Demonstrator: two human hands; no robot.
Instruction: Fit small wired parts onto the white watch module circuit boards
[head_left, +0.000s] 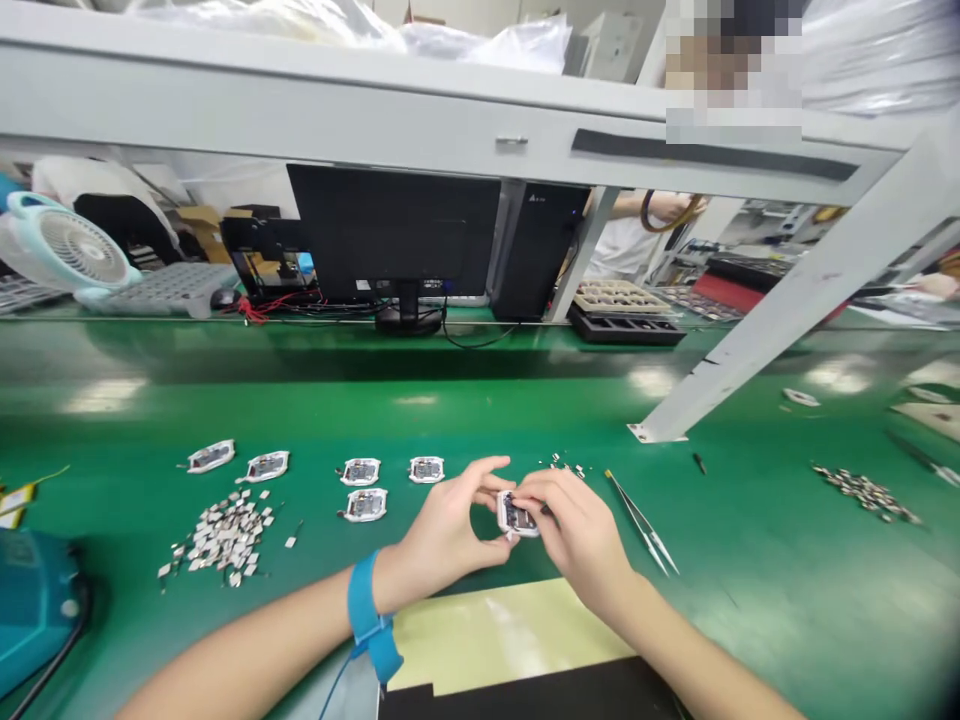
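Observation:
A small white-framed device (517,514) with dark electronics inside is held above the green table. My left hand (450,520) grips its left and lower edges between thumb and fingers, and a blue strap circles that wrist. From the right, my right hand (574,520) has its fingertips pressed on the device's inside and right edge; whether a small part is between them is hidden. Similar white-framed units (365,505) lie on the table to the left. Metal tweezers (643,525) lie to the right of my right hand.
A pile of small square parts (229,535) lies at left, another pile (866,492) at far right. A yellow sheet (510,635) is below my hands. A slanted white post (780,300) stands at right. Behind are a monitor (397,225) and a fan (75,245).

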